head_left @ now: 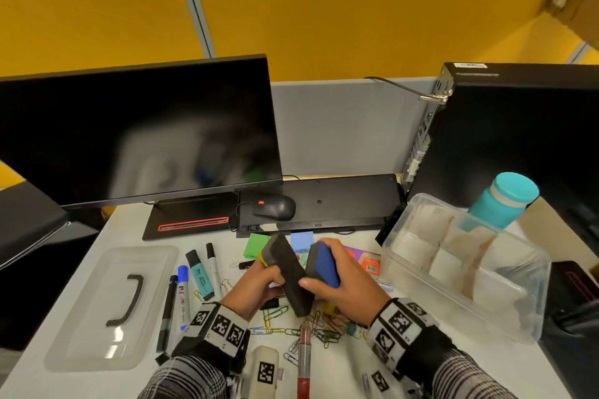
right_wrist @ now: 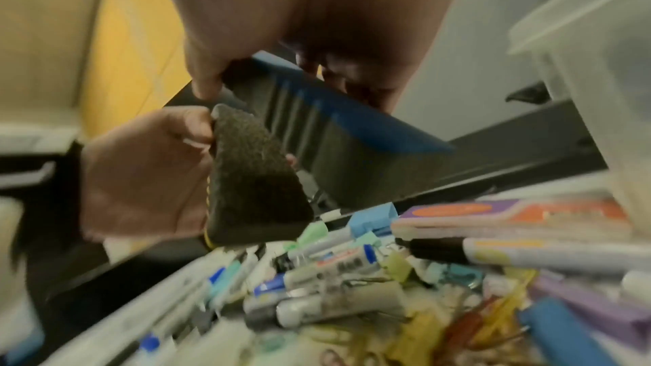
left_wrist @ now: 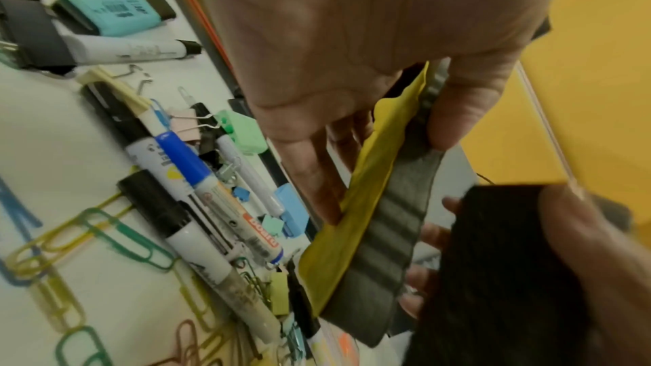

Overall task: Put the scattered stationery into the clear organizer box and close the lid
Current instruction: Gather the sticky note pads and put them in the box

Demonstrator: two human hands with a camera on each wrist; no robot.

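- Nearest the camera, plaid sleeves and tag-covered wristbands are seen at the bottom edge, with a red pen (head_left: pixel 304 363) lying between them on the desk (head_left: pixel 129 227).
- At far left, the clear lid (head_left: pixel 110 308) is laid flat on the desk, its black handle facing up, well apart from the box.
- Just right of the lid, markers (head_left: pixel 181 295) and a teal highlighter (head_left: pixel 200 274) lie side by side.
- The left hand (head_left: pixel 256 285) is raised above the desk with its grip closed around a yellow-backed eraser (head_left: pixel 288 275); in the left wrist view the thumb and fingers (left_wrist: pixel 306 174) are seen clamped on its edges.
- Coloured paper clips (head_left: pixel 311 327) are scattered on the desk beneath both hands.
- The right hand (head_left: pixel 343 282) has its grip closed around a blue-backed eraser (head_left: pixel 324 266), held up just beside the first; the two erasers are touching or nearly so.
- Sticky-note pads (head_left: pixel 257 244) and an orange packet (head_left: pixel 368 264) lie behind the hands.
- At right, the clear box (head_left: pixel 466 266) stands open on the desk, its compartments lined in white.
- Behind the box, a teal bottle (head_left: pixel 502 199) stands.
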